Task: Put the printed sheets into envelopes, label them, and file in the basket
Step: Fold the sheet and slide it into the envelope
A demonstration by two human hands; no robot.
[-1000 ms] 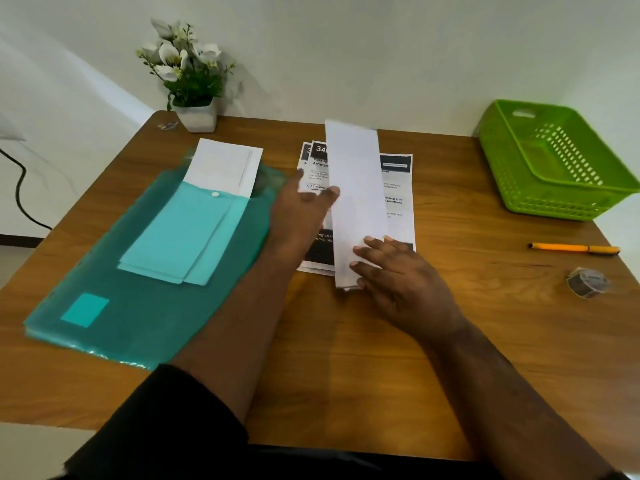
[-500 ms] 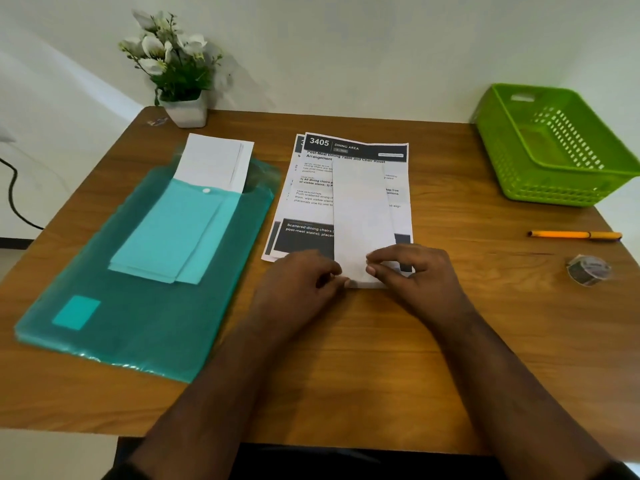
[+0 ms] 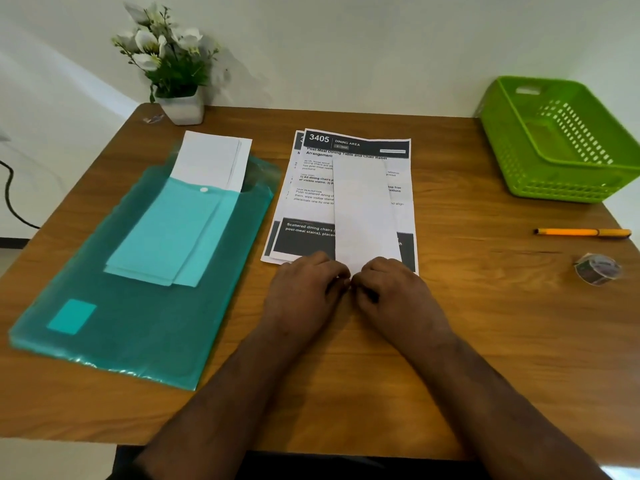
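A plain white envelope (image 3: pixel 363 213) — long, narrow, unmarked — lies lengthwise on the printed sheets (image 3: pixel 311 188) mid-worktop. The left hand (image 3: pixel 306 285) and right hand (image 3: pixel 391 289) curl at its near end; whether either grip pinches it cannot be told.

A wooden table (image 3: pixel 485 323) carries a teal plastic folder (image 3: pixel 145 306) at nine o'clock, printed sheets (image 3: pixel 311 202) at its centre, and a potted plant (image 3: pixel 180 105) at eleven o'clock. A green basket (image 3: pixel 561 174) sits at two o'clock, an orange pen (image 3: pixel 581 232) and tape roll (image 3: pixel 597 268) at three.
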